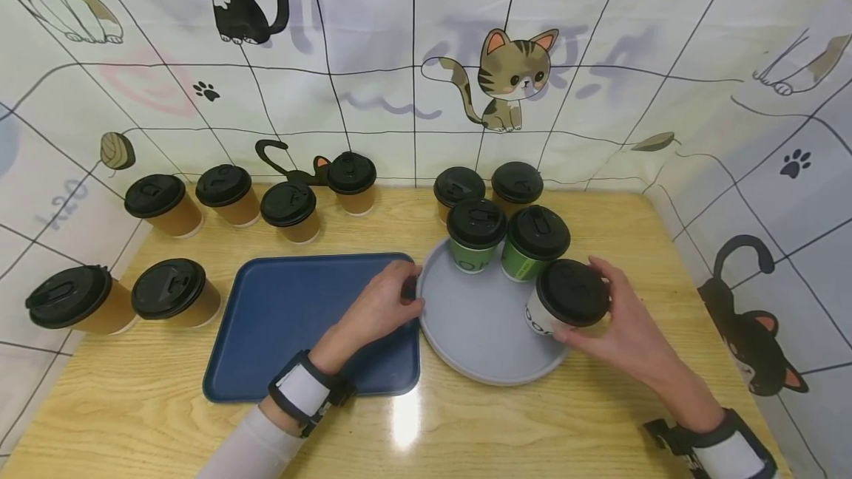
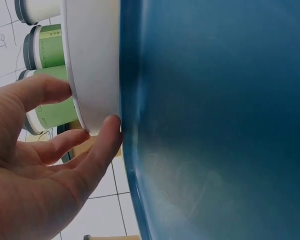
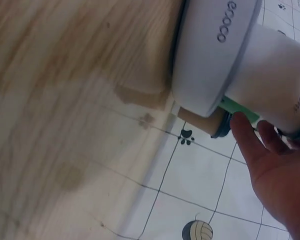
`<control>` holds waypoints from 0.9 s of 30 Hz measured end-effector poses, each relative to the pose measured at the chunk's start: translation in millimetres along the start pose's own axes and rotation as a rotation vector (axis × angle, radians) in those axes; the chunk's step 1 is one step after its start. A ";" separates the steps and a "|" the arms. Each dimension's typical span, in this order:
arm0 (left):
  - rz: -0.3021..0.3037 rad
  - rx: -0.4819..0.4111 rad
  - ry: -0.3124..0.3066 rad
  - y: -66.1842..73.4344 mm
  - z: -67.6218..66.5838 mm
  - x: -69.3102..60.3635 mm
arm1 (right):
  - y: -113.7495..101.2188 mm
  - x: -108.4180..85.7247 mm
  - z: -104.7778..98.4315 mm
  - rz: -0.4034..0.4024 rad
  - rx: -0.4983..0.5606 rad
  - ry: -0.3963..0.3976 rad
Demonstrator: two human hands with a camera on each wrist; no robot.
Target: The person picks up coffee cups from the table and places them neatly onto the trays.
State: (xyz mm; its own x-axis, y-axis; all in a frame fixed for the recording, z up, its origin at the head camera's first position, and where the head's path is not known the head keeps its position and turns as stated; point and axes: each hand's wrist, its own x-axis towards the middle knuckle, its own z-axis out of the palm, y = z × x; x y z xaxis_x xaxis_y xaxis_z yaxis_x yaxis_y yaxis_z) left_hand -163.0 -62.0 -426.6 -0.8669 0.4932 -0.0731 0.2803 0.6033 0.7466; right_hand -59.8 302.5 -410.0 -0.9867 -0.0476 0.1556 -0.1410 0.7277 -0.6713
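Note:
The right hand (image 1: 632,331) grips a white cup with a black lid (image 1: 572,293) over the right part of a round grey tray (image 1: 479,331). Thumb and fingers lie around this cup (image 3: 275,75) in the right wrist view; whether its base touches the tray is unclear. The left hand (image 1: 379,305) touches the tray's left rim with its fingertips. Seen from the left wrist, slightly bent fingers (image 2: 50,150) rest against the tray's pale side wall (image 2: 92,55). Two green cups with black lids (image 1: 475,235) (image 1: 535,242) stand at the tray's back.
A blue rectangular tray (image 1: 286,324) lies left of the round one, under the left forearm. Several brown cups with black lids stand behind and left of it, among them one (image 1: 176,293) near its left edge. Two more brown cups (image 1: 459,187) (image 1: 517,183) stand behind the green ones.

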 end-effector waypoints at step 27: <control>-0.019 0.023 0.096 -1.0 -9.0 9.2 | 20.7 39.9 -30.5 -0.111 0.145 0.383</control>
State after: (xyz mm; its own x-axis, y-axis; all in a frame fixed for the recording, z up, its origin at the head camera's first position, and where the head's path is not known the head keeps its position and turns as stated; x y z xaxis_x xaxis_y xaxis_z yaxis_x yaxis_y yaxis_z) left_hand -175.0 -63.7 -422.0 -0.9072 0.4200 -0.0223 0.2721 0.6266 0.7303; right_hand -99.6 336.5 -395.6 -0.8672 0.1575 0.4724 -0.2816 0.6273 -0.7261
